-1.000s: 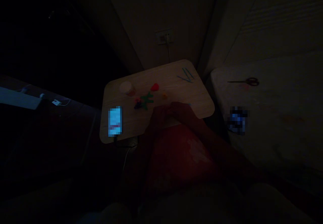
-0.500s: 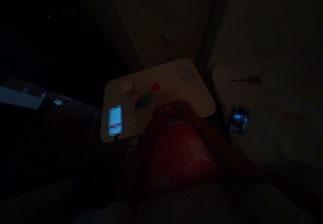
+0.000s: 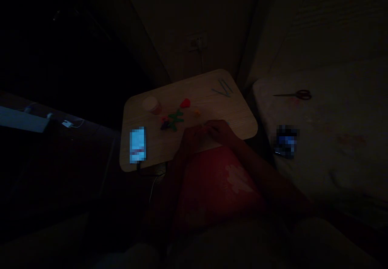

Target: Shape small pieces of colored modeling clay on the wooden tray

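Observation:
It is very dark, so detail is poor. My left hand (image 3: 193,134) and my right hand (image 3: 218,129) meet over the near edge of the small wooden table (image 3: 136,111). The fingers of both are bent together round something small; only a faint reddish bit shows between them, and its kind is unclear. Just beyond my hands lies a small yellow-orange piece (image 3: 197,113). Left of it are a green branched piece (image 3: 176,119), a red piece (image 3: 185,103), and a dark purple and pink piece (image 3: 164,122).
A cup-like container (image 3: 151,104) stands at the table's back left, with a lit phone (image 3: 138,145) nearer me. Thin sticks (image 3: 222,87) lie at the back right. Scissors (image 3: 294,95) and a dark device with a lit screen (image 3: 286,141) rest on the pale surface to the right.
The orange bit between my fingers showed more clearly before and is now mostly covered. My hands have drawn closer together. The view has shifted slightly.

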Available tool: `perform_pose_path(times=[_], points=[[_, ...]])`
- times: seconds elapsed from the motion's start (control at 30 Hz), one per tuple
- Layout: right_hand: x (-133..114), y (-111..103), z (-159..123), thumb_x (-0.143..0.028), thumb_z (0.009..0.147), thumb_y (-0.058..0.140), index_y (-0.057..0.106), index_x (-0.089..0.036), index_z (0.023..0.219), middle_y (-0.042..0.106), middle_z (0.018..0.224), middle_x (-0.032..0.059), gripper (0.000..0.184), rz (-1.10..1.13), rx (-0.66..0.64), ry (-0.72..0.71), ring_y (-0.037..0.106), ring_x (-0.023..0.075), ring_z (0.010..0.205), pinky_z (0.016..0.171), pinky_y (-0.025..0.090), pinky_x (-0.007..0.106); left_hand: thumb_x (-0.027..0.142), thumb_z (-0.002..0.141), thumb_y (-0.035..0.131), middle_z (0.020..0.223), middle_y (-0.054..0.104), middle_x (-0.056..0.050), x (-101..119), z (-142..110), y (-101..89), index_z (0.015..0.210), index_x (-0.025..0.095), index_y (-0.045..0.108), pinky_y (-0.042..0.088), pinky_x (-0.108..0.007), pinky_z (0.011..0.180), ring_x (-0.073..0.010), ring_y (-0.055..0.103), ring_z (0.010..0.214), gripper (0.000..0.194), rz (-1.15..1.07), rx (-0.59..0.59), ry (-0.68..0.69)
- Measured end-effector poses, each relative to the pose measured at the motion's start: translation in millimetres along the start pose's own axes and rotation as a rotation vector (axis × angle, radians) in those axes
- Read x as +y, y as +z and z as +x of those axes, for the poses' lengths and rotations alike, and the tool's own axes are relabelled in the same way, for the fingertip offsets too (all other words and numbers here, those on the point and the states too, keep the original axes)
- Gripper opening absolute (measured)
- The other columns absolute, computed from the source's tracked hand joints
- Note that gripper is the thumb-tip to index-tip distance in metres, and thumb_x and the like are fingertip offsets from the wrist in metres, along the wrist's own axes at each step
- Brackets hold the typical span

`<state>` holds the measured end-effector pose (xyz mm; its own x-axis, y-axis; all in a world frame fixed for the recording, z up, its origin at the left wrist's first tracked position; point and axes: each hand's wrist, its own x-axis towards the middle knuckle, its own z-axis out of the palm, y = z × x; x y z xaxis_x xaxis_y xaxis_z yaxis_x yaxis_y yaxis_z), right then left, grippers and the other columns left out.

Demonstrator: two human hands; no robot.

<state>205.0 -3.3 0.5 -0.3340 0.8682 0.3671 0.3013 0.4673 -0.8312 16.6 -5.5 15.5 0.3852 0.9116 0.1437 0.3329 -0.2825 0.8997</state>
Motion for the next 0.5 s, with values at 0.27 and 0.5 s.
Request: perform_pose_path(times=[0.27,0.5], points=[[-3,-3,-2,-0.043,0.101,0.053,0.064,-0.021,0.078,0.063,0.072,0.0016,0.034,0.092,0.213,0.090,0.055,0.0166,0.067,0.067,0.044,0.030,0.062,0.103,0.051,0.069,0.058,0.000,1,0,1.5,0.081,0.019,0.067,0.041,-0.029,0.063,-0.0156,0.050,0.066,0.050,-0.054,0.071,-0.018],[11,-2,-5,-0.051,0.108,0.041,0.058,-0.023,0.084,0.057,0.075,0.0022,0.040,0.061,0.553,0.194,0.055,0.0191,0.071,0.067,0.046,0.031,0.063,0.102,0.049,0.067,0.050,0.000,-13,4,-1.7,0.071,0.022,0.052,0.043,-0.029,0.062,-0.0153,0.047,0.064,0.052,-0.160,0.318,-0.090]])
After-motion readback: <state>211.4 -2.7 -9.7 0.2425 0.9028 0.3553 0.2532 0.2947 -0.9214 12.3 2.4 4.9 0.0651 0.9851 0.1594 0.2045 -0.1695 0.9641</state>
